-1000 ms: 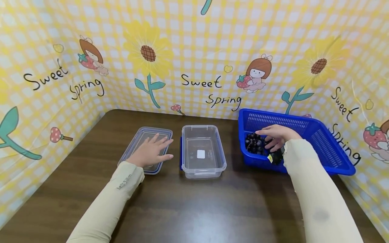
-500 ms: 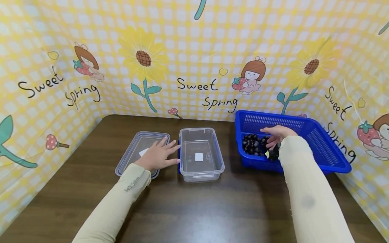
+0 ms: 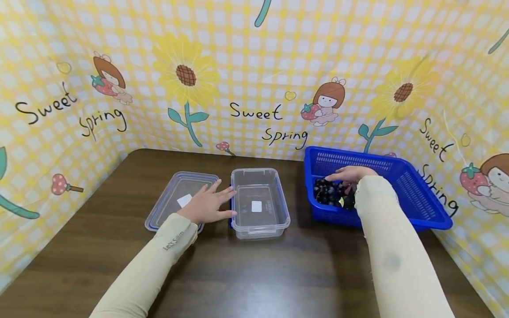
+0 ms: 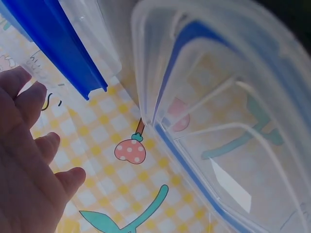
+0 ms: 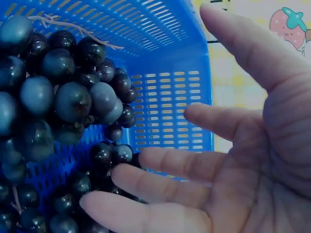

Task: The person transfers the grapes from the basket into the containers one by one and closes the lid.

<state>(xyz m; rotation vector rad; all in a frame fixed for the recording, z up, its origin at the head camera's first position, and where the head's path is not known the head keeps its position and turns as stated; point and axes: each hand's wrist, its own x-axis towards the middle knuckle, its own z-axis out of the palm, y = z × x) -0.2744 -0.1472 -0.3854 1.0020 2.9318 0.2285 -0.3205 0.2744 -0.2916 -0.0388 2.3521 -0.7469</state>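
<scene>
My left hand (image 3: 208,205) reaches over the edge of a clear lid (image 3: 171,210), its fingers extended. Its fingertips are at the left side of a clear plastic container (image 3: 262,234) with a blue clip; whether they touch it I cannot tell. In the left wrist view the fingers (image 4: 72,180) are spread near that blue clip (image 4: 73,58). My right hand (image 3: 351,173) is inside a blue basket (image 3: 334,215), over dark grapes (image 3: 324,194). The right wrist view shows its palm and extended fingers (image 5: 165,182) beside the grapes (image 5: 73,102), with nothing gripped.
The brown table (image 3: 246,274) carries lid, container and basket side by side. A yellow checked cloth (image 3: 254,53) stands behind and at both sides. A small yellow label (image 3: 341,202) shows on something dark in the basket.
My left hand has shifted right from over the lid to the container's left side. The right hand has stayed over the grapes, moving slightly left and turning its fingers down.
</scene>
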